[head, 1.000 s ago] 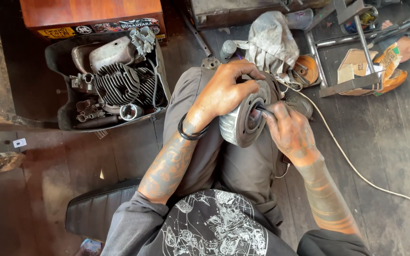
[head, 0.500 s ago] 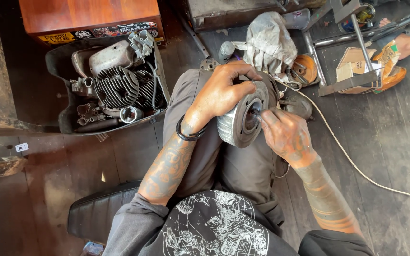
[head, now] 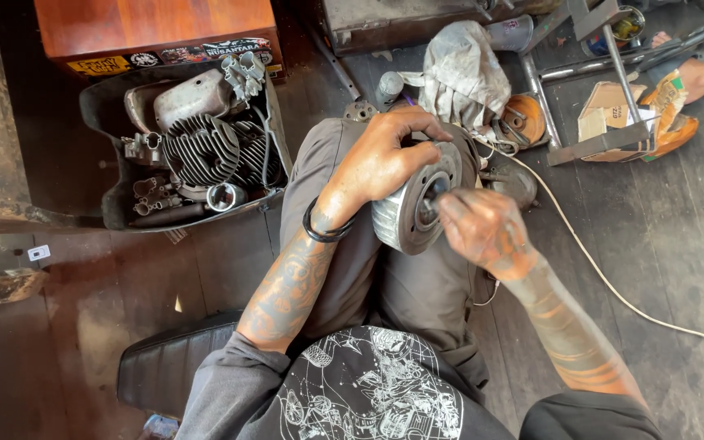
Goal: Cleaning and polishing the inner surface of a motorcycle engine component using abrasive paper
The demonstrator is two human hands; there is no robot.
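Observation:
A round finned metal engine part point(head: 405, 212), grey with a dark hole in its face, rests on my lap. My left hand point(head: 380, 159) grips it from above, fingers curled over its rim. My right hand point(head: 478, 228) is closed at the part's face, its fingertips at the central hole; whatever they pinch is hidden. Both forearms are tattooed and smeared with grease, and a black band circles my left wrist.
A black tray point(head: 116, 216) of engine parts, with a finned cylinder point(head: 201, 147), sits left on the wooden floor. A wooden box point(head: 152, 28) lies beyond it. A dirty rag point(head: 462, 69), metal stand point(head: 605, 134), white cord point(head: 605, 277) and another person's foot point(head: 698, 73) lie right.
My right hand has shifted slightly at the part's face, and the part has turned a little under my left hand. The view has drifted slightly.

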